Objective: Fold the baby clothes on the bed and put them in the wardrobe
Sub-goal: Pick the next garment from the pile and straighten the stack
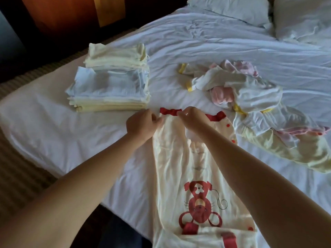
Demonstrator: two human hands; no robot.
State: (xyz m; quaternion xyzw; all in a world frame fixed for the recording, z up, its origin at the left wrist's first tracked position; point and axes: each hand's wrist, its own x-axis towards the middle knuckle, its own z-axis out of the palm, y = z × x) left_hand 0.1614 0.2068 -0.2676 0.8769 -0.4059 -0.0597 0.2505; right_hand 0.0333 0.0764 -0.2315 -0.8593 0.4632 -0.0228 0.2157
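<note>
The cream romper point(179, 167) lies flat on the bed point(53, 131). The left hand point(141, 122) and right hand point(192, 119) each pinch one leg just below its red cuff. The thin fabric could slip or bunch, skewing the fold, and the unfolded pile point(250, 90) touching it may drag along.

Cream romper point(172, 158) with red monkey print, flat on bed point(53, 126); left hand point(141, 124) and right hand point(192, 119) pinch one red-cuffed leg.

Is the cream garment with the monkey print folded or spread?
Mostly spread: the garment lies full length, print showing, only its red-cuffed sleeves turned in. The left hand and right hand pinch its far end.
</note>
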